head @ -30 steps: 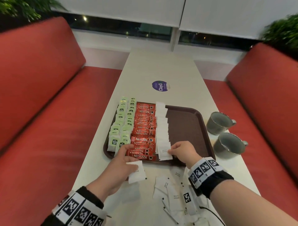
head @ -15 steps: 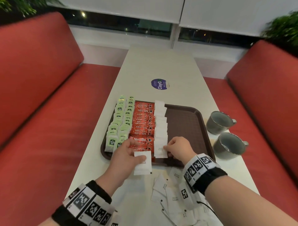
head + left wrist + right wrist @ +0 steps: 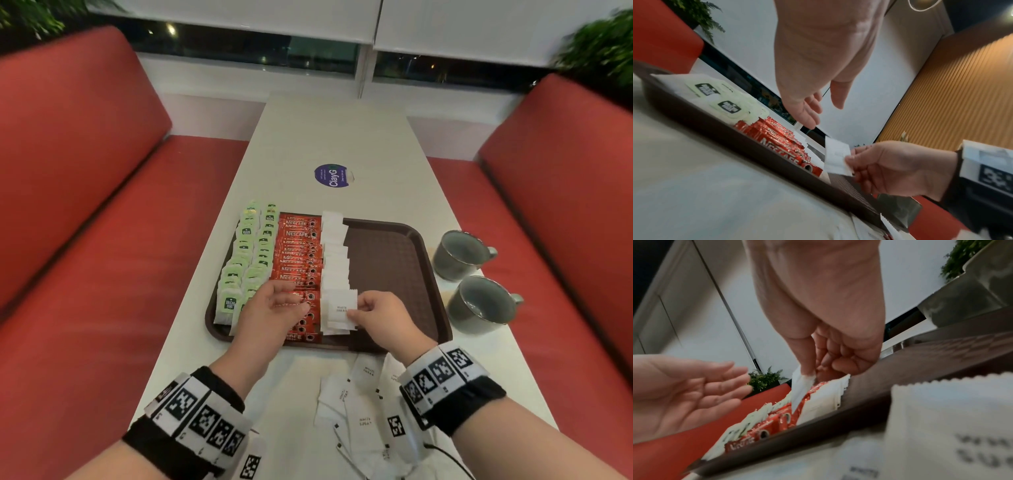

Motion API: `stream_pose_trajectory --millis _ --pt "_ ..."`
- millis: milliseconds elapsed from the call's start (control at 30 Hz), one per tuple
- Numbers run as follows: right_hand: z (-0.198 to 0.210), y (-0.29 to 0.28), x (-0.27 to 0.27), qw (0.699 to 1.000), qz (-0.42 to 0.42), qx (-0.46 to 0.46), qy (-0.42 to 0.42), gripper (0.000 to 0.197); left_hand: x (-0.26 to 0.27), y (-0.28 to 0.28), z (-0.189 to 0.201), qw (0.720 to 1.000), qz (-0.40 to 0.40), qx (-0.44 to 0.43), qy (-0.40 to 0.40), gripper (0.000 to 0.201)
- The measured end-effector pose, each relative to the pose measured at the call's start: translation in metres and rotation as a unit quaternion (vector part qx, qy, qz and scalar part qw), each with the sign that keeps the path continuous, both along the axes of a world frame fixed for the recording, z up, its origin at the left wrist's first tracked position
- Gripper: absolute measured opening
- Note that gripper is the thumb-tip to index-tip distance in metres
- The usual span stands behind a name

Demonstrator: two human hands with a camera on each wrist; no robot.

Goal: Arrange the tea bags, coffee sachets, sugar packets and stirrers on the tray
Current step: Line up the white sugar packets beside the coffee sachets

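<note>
A brown tray (image 3: 383, 274) carries two columns of green tea bags (image 3: 248, 260), a column of red coffee sachets (image 3: 298, 253) and a column of white sugar packets (image 3: 334, 253). My right hand (image 3: 356, 308) pinches one white sugar packet (image 3: 339, 306) by its right edge, just above the near end of the sugar column. The right wrist view shows the thumb and fingers of this right hand (image 3: 809, 371) nipping that sugar packet (image 3: 800, 389). My left hand (image 3: 287, 298) hovers open and empty over the near coffee sachets, palm toward the packet (image 3: 836, 155).
Several loose sugar packets (image 3: 363, 421) and thin white wrapped sticks (image 3: 346, 448) lie on the white table in front of the tray. Two grey mugs (image 3: 459, 253) (image 3: 479, 305) stand right of the tray. A round purple sticker (image 3: 334, 175) sits beyond it. Red benches flank the table.
My left hand carried a sugar packet from the table edge up to the tray. The right hand now holds it over the sugar column and the left hand has let go.
</note>
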State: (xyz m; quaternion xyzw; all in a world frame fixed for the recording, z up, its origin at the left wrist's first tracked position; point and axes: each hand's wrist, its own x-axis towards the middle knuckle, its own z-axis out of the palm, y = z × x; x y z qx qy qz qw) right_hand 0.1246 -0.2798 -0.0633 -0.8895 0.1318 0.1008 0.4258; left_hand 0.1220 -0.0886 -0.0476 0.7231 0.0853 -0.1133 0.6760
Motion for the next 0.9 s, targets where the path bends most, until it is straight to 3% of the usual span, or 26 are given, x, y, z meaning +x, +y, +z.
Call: stream_pose_trajectory --millis 200,300,367,567,667,800,900 --pt "-0.01 0.007 0.008 0.99 0.051 -0.097 0.09 0.034 -0.017 0.014 -0.008 1.0 0.006 0.002 0.017 0.029" --pt "-0.011 0.014 0.012 0.976 0.083 -0.171 0.103 0.016 -0.024 0.017 -0.01 1.0 0.007 0.007 0.017 0.028" --pt "-0.006 0.013 0.011 0.972 0.08 -0.198 0.102 0.017 -0.029 0.019 -0.01 1.0 0.005 0.008 0.018 0.027" --pt "0.043 -0.037 -0.033 0.988 0.025 -0.152 -0.018 0.016 -0.043 0.019 -0.006 0.999 -0.02 0.036 0.007 0.017" --pt "0.052 -0.07 -0.077 0.994 -0.013 -0.097 -0.039 0.006 -0.053 0.007 -0.003 0.994 -0.081 0.079 0.003 0.013" --pt "0.034 -0.094 -0.13 0.997 -0.028 -0.076 -0.012 0.008 -0.066 -0.032 -0.006 0.952 -0.232 0.2 -0.008 0.014" --pt "0.018 -0.098 -0.162 0.996 -0.017 -0.084 -0.008 0.01 -0.071 -0.069 -0.015 0.903 -0.315 0.29 -0.016 0.034"
